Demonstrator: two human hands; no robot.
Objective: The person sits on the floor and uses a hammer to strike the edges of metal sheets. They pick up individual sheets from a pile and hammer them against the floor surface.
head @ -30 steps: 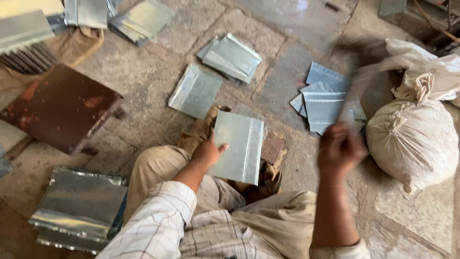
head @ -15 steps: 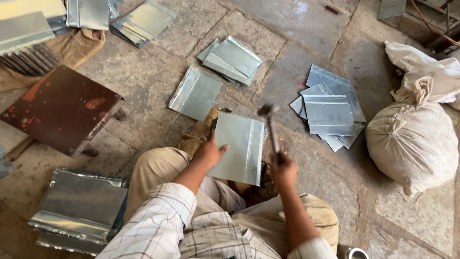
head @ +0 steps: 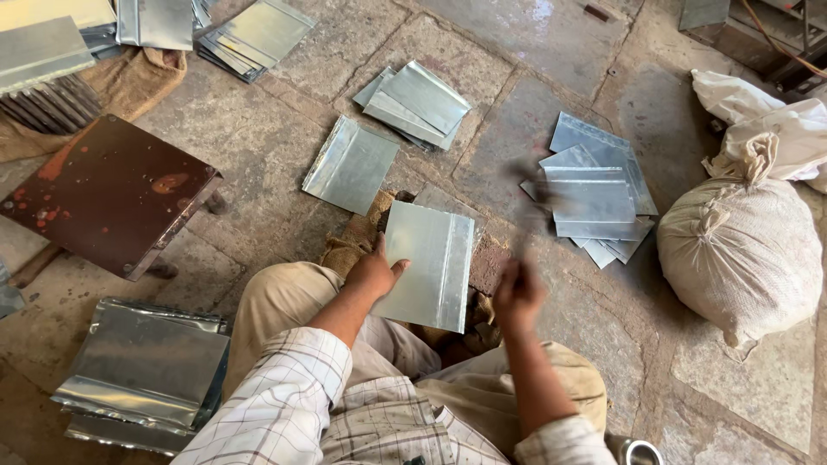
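A person sits on the stone floor point(head: 284, 129) with knees bent. The left hand point(head: 372, 274) lies flat and open on the left edge of a shiny metal sheet point(head: 426, 265), pressing it down. It does not curl around the sheet. The sheet rests in front of the knees, on a small block with a bit of brown sacking under it.

The right hand point(head: 515, 294) is closed in a fist around the handle of a hammer point(head: 527, 220). The hammer is raised just to the right of the sheet and is very blurry (its head is hard to make out).

More metal sheets lie all around. One single sheet point(head: 351, 164) lies just above the one being held. A small pile point(head: 419, 102) is farther up, and another pile point(head: 594, 196) is to the right. A tied white sack point(head: 741, 254) sits beside that pile. A rusty brown stool point(head: 103, 194) stands to the left, and a stack of bent sheets point(head: 142, 370) lies by the left knee.
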